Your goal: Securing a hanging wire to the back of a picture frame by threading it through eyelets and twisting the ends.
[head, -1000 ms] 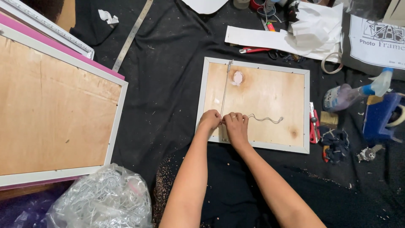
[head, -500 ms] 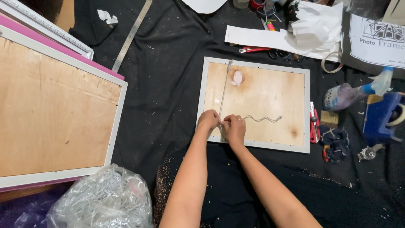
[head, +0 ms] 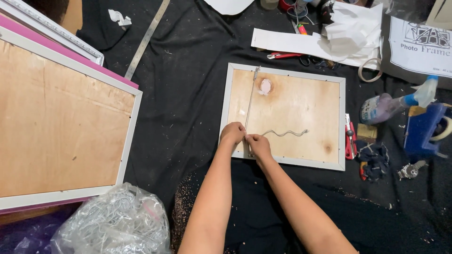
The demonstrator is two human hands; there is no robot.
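Both hands are pinched together on the thin grey hanging wire (head: 251, 106) near the lower left corner of the white-edged plywood-backed picture frame (head: 301, 110), left hand (head: 233, 133) and right hand (head: 258, 143) fingertip to fingertip. Since a second ago the right hand has slid down and the wire's loose wavy tail (head: 285, 133) lies a touch straighter, so the knotting looks under way. All around is a black cloth (head: 188, 94) strewn with sawdust: a larger plywood-backed frame (head: 61, 127) left, red cutter (head: 349, 141) right, crumpled clear plastic bag (head: 113, 226) near.
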